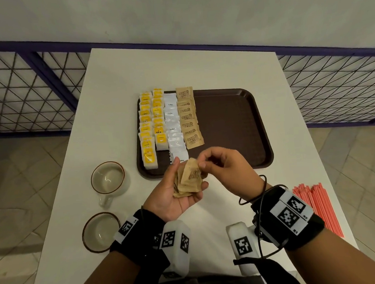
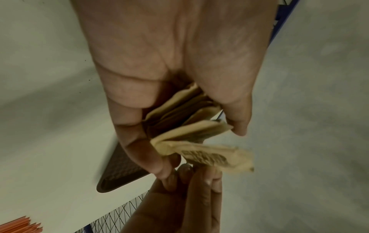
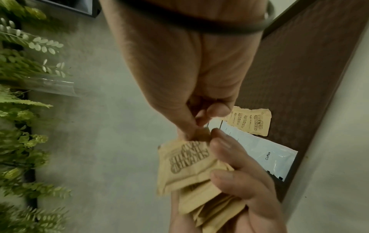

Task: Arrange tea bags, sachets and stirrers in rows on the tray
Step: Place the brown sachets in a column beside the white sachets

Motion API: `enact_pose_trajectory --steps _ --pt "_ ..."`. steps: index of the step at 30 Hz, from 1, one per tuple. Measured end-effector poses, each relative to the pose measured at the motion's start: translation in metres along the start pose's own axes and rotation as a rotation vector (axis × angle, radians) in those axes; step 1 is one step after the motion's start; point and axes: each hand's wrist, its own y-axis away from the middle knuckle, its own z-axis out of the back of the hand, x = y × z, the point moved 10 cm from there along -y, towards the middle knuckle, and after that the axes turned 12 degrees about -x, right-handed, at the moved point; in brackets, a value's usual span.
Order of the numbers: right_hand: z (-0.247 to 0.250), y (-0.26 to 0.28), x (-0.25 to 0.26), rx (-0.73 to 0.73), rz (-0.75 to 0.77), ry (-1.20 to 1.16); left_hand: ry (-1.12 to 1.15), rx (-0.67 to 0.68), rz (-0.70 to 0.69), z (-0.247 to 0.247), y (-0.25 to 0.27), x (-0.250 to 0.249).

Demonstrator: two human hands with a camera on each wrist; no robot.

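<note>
Ceramic mugs (image 1: pixel 108 177) sit at the table's (image 1: pixel 199 70) left edge, two of them, w/ brown rims. Next over, the brown tray (image 1: pixel 235 121) carries rows along its left side: yellow tea bags (image 1: pixel 152 124), white coffee sachets (image 1: pixel 174 129), then brown sugar sachets (image 1: pixel 188 117). Just in front of the tray, left hand (image 1: pixel 174 193) is palm-up and cupped – fingers and thumb curled round a stack of sugar packets (image 1: pixel 188 182). Right hand (image 1: pixel 223 163) is narrowed to a pinch – thumb and fingertips (image 3: pixel 191 126) grip the top packet's (image 3: pixel 187 159) upper edge, other fingers curled. Far right, orange stirrers (image 1: pixel 318 206) lie in a bundle on the table, well apart from the tray.
</note>
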Motion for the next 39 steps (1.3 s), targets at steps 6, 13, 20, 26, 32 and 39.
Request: enact_pose_trajectory --steps 6,13,20,26,32,39 --pt "0.020 -0.004 -0.006 -0.107 -0.104 -0.260 0.023 0.081 -0.074 -0.002 0.002 -0.009" --pt "0.018 0.007 -0.031 -0.267 -0.250 -0.224 -0.039 0.016 -0.191 -0.003 0.001 -0.017" --pt "0.000 0.011 -0.028 -0.159 -0.216 -0.050 -0.157 -0.109 -0.275 0.007 -0.007 -0.020" --pt "0.012 0.005 -0.019 -0.187 -0.151 -0.025 -0.145 -0.090 -0.199 0.007 -0.006 -0.012" --pt "0.007 0.010 -0.016 -0.112 -0.116 0.058 0.049 -0.068 -0.093 0.008 -0.008 -0.004" --pt "-0.006 0.015 0.008 -0.066 0.304 0.620 0.104 -0.025 -0.004 0.002 -0.005 0.004"
